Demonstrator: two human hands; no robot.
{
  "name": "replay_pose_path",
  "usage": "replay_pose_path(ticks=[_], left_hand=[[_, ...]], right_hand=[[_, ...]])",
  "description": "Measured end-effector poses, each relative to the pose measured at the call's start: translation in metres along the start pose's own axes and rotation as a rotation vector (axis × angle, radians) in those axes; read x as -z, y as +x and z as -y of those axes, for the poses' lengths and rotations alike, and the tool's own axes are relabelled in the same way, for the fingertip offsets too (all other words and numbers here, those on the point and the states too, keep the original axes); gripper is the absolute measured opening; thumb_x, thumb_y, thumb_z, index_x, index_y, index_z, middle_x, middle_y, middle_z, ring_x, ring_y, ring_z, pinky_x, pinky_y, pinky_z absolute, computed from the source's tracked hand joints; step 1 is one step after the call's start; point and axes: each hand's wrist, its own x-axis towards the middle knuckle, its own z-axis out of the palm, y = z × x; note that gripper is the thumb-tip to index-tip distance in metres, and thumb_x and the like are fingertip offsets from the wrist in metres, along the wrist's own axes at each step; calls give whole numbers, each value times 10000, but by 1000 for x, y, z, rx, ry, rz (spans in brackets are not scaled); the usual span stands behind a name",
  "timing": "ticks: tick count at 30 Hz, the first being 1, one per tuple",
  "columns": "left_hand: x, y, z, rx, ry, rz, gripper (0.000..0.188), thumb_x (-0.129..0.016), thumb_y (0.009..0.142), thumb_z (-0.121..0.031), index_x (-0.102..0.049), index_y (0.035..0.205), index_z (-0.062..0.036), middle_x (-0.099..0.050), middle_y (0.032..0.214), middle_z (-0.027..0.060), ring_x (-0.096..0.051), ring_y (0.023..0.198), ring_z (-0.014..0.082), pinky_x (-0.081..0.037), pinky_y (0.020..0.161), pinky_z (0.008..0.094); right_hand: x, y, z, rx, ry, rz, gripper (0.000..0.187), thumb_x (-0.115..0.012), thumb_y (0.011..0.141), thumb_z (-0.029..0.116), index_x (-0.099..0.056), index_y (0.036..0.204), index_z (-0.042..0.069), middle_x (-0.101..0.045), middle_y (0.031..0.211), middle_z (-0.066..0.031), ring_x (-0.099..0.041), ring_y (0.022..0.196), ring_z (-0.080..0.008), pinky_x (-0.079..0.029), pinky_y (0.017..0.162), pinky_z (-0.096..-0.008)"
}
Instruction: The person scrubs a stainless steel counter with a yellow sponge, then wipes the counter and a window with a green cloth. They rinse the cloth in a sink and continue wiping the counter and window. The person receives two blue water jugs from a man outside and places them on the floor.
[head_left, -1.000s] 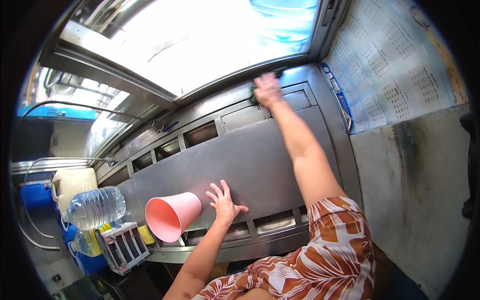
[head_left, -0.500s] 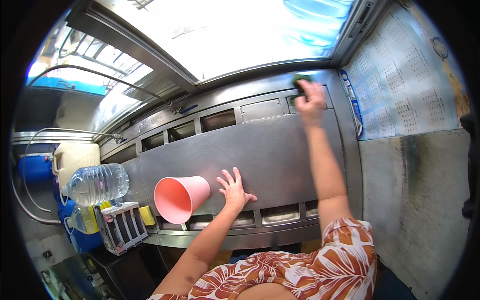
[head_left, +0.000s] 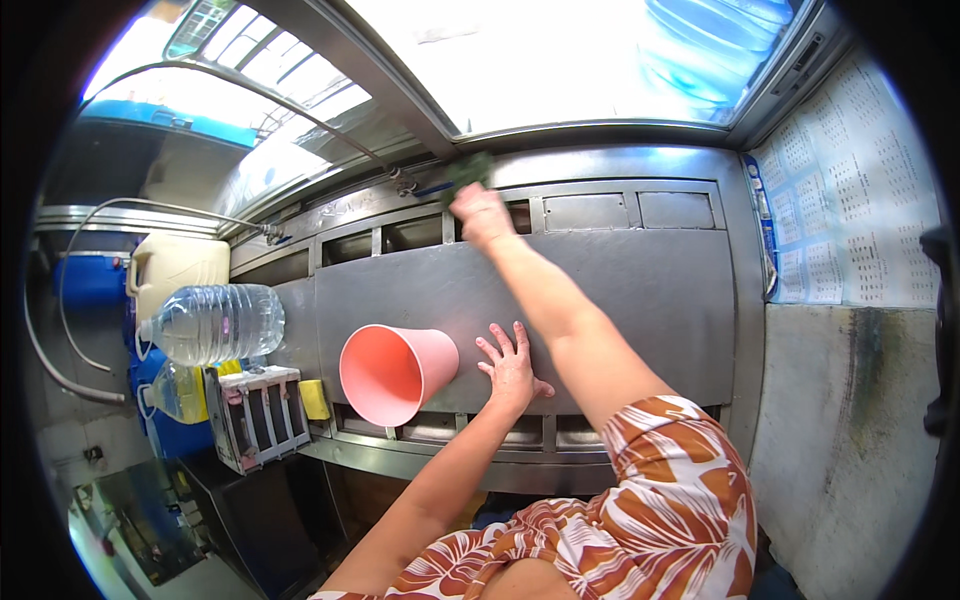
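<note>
My right hand [head_left: 480,214] reaches across to the far ledge of the grey metal worktop [head_left: 640,310], its fingers closed on a dark green scouring pad [head_left: 470,170]. Motion blurs the pad, which lies beside the blue-handled tap at the back. My left hand [head_left: 512,370] rests on the near part of the worktop with its fingers spread and nothing in them. To its left a pink plastic cup-shaped container [head_left: 432,362] lies on its side, its mouth turned toward the near left. Rectangular slots run along the worktop's far and near edges.
Left of the worktop are a large clear water bottle [head_left: 220,324], a cream jerrycan [head_left: 182,270], a slotted metal holder [head_left: 264,418] and a yellow sponge [head_left: 314,400]. A window frame [head_left: 600,134] borders the back. On the right wall hangs a calendar sheet [head_left: 850,200].
My right hand has swept the scouring pad leftward along the far ledge, from the right corner to near the tap. My left hand stays spread beside the pink container. The whole view has shifted.
</note>
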Motion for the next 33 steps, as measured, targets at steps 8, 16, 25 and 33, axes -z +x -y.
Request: replay_pose_path(ticks=[8,16,25,33], left_hand=[[-16,3,19,-128,-216,-113,1025,-761,721,-452,-160,1521,-228,25,1560,248,93,1335,640,-174,969,801],[0,-115,112,-164,-578,-47,941,-864,642,-298,-399,1420,-48,-322,1495,239,-353,1368,375,-325,1106,412],[86,-153,200,205,-1717,-136,993,-578,836,-607,62,1502,-243,-583,1047,307,-682,855,363,-595,684,372],[128,-136,229,-39,-1670,-174,530,-482,847,-29,-320,1351,-55,-623,1044,159,-699,792,257,-603,634,344]], right_hand=[[32,-55,110,183,-62,506,377,-587,778,125,-683,1136,195,-460,1440,-25,-316,1401,-208,-290,1101,-451],[155,-258,-74,-158,25,-24,591,-469,658,38,-613,1230,80,-487,1403,-152,-391,1353,-296,-320,1092,-427],[193,-366,-130,-921,-259,-43,818,-493,728,107,-248,1505,173,-226,1539,-211,-183,1423,-409,-243,1140,-482],[53,-211,28,-888,-409,110,775,-450,784,207,-213,1505,51,-231,1535,-242,-182,1428,-423,-236,1117,-544]])
